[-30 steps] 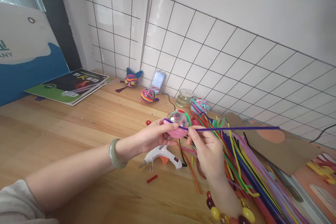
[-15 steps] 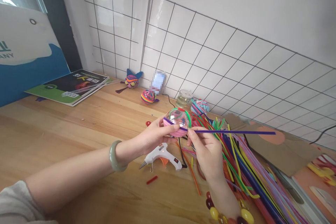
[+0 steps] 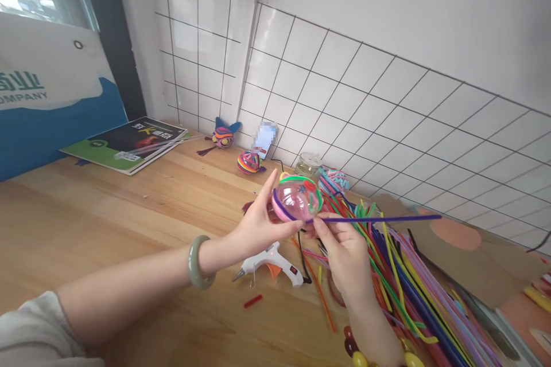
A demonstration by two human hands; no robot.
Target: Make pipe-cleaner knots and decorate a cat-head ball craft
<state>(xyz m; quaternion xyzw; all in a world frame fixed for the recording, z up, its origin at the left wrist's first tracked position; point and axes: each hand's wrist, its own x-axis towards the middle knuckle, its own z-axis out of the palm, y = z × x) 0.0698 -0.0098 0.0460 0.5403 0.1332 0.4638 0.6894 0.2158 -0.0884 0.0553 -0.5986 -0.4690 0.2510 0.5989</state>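
My left hand grips a clear plastic ball partly wound with pink, green and purple pipe cleaners, held above the wooden table. My right hand pinches a long purple pipe cleaner right where it meets the ball; its free end sticks out to the right. A white hot glue gun lies on the table just below both hands. A jade bangle sits on my left wrist, a beaded bracelet on my right.
A big heap of coloured pipe cleaners spreads across the table at the right. Wrapped balls, a small creature figure and a glass jar stand by the tiled wall. Books lie at the far left. Cardboard lies at the right.
Both hands have lifted the ball a little and turned it. The purple pipe cleaner now wraps further round the ball's lower side, and its free end is shorter.
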